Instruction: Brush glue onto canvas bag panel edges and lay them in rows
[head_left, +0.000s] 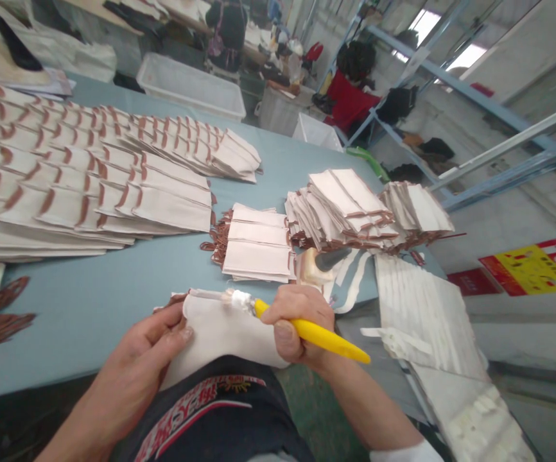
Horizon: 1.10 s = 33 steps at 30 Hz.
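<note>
My right hand [302, 324] is closed around the yellow handle of a brush [323, 340]. The brush's whitish head touches the upper edge of a cream fabric piece [230, 330] in front of my apron. My left hand [157, 346] grips that piece at its left end, thumb on top, with brown edging showing behind the fingers. Just beyond lies a stack of cream pieces [259, 244] with brown strips sticking out on its left. A cream-coloured container with a dark cone-shaped top [314, 266] stands beside this stack, near my right hand.
Overlapping rows of brown-edged cream pieces [66, 173] cover the table's left side. More stacks [345, 205] sit at the right, near white strips [355, 279]. A white bin [191, 86] stands beyond the blue table [90, 301]. A pale ribbed board [427, 314] is at right.
</note>
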Motion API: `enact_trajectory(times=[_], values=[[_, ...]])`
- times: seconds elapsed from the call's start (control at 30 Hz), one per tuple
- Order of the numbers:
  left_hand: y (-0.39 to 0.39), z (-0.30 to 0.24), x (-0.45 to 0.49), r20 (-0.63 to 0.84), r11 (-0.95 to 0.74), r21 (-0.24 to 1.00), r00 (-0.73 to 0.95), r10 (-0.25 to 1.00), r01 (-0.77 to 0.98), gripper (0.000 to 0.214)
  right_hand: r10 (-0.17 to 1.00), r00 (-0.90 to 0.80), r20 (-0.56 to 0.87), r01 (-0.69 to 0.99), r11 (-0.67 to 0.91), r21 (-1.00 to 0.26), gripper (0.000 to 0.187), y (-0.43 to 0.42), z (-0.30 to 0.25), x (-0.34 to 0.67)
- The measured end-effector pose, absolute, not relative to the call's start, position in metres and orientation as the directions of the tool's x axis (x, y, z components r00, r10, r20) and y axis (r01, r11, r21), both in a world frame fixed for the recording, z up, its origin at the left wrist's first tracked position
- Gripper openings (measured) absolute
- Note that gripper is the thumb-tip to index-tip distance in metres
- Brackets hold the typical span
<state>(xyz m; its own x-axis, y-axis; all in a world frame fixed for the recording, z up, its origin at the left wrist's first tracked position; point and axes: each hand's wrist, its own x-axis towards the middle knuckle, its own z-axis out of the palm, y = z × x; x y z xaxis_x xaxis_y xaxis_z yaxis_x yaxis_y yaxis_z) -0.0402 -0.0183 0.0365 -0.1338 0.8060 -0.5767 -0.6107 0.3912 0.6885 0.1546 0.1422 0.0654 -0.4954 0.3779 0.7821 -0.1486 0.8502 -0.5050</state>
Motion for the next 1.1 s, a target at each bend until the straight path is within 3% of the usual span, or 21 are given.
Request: enact_trajectory(times=[0.13,0.27,0.4,0.53,0.6,0.7,0.77,1.0,1.1], values=[[-0.016,0.039,-0.038,-0.585,0.410,0.728,-0.186,0.789,-0.550,0.069,0.324,-0.509,0.797,-0.119,0.891,-0.439,0.021,0.139,0.076,0.156],[-0.006,0.044,-0.032,-0.457,0.391,0.884,-0.299,0.838,-0.256,0.060,0.291,-0.529,0.797,-0.071,0.921,-0.383,0.017,0.137,0.073,0.141],[0.003,0.051,-0.024,-0.322,0.336,0.942,-0.339,0.884,-0.018,0.049,0.319,-0.486,0.814,-0.100,0.905,-0.414,0.015,0.125,0.062,0.120],[0.002,0.051,-0.025,-0.294,0.332,0.942,-0.360,0.885,0.046,0.046,0.442,-0.458,0.771,-0.119,0.829,-0.546,0.018,0.115,0.054,0.107],[-0.001,0.049,-0.029,-0.280,0.331,0.941,-0.392,0.876,0.066,0.045,0.588,-0.453,0.670,-0.105,0.711,-0.695,0.024,0.116,0.053,0.105],[-0.005,0.046,-0.034,-0.260,0.311,0.948,-0.410,0.874,0.061,0.047,0.832,-0.264,0.488,-0.130,0.471,-0.873,0.040,0.123,0.053,0.105],[-0.007,0.044,-0.037,-0.241,0.300,0.951,-0.420,0.875,0.077,0.049,0.879,-0.159,0.450,-0.131,0.433,-0.892,0.044,0.129,0.052,0.109],[-0.009,0.034,-0.049,-0.109,0.226,0.945,-0.422,0.900,0.237,0.042,0.778,-0.242,0.580,0.061,0.609,-0.791,0.027,0.138,0.027,0.133],[-0.007,0.032,-0.047,0.070,0.111,0.900,-0.392,0.917,0.421,0.032,0.681,-0.306,0.665,0.145,0.724,-0.675,0.023,0.142,0.013,0.131]])
